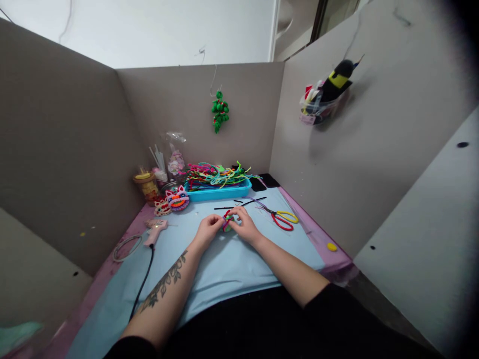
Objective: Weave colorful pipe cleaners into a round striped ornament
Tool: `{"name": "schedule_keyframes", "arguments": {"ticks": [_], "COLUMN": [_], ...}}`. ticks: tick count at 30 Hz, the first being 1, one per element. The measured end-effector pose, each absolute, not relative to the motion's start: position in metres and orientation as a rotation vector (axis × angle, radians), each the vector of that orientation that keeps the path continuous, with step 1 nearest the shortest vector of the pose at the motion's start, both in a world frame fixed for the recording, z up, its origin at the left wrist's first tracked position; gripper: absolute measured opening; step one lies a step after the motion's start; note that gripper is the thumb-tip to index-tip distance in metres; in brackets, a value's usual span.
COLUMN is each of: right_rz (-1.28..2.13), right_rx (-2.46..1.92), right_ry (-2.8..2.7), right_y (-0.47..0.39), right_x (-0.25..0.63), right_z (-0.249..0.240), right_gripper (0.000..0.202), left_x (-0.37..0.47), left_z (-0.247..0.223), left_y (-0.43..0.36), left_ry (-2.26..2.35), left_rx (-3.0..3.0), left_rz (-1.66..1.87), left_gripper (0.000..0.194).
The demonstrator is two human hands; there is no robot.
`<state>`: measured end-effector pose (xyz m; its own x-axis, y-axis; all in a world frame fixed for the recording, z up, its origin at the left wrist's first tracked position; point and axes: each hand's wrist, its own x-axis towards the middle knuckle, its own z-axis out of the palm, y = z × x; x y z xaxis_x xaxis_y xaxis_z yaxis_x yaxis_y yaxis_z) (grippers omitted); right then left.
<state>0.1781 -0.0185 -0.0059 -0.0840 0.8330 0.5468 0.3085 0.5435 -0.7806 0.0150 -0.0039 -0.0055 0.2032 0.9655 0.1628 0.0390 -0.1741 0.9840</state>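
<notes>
Between my hands, above the middle of the blue cloth (254,259), is a small craft piece (226,223) of bent pipe cleaners in red, purple and green. My left hand (208,230) pinches its left side with thumb and fingertips. On its right side, the fingers of my right hand (244,225) close over it and partly hide it. Just beyond the hands lie a few short black pipe cleaners (223,208). Scissors (280,218) with one red and one yellow handle rest to the right of my right hand.
A blue tray (220,193) heaped with colourful pipe cleaners stands at the back. At left are a pink glue gun (155,230) with its black cord, and finished pipe-cleaner faces (177,199). Grey partitions (202,80) enclose the table. A yellow disc (332,247) lies at right.
</notes>
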Motion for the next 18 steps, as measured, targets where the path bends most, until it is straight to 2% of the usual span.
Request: {"name": "schedule_keyframes", "arguments": {"ticks": [3, 6, 13, 18], "right_rz": [0.487, 0.498, 0.633, 0.531], "right_rx": [-0.874, -0.832, -0.956, -0.963], "right_ry": [-1.725, -1.754, -1.51, -1.516], "right_y": [-0.023, -0.023, -0.013, -0.01], "right_x": [0.176, 0.174, 0.179, 0.178], "right_z": [-0.004, -0.005, -0.01, -0.009], "right_gripper": [0.024, 0.005, 0.008, 0.008], "left_x": [0.017, 0.017, 0.017, 0.018], "left_z": [-0.004, -0.004, -0.007, -0.008], "left_y": [-0.005, -0.006, -0.002, -0.003], "left_ry": [1.057, 1.062, 1.08, 1.07], "left_rx": [1.462, 1.492, 1.588, 1.682], "left_rz": [1.166, 1.145, 1.079, 1.042], "left_gripper": [0.037, 0.037, 0.039, 0.039]}}
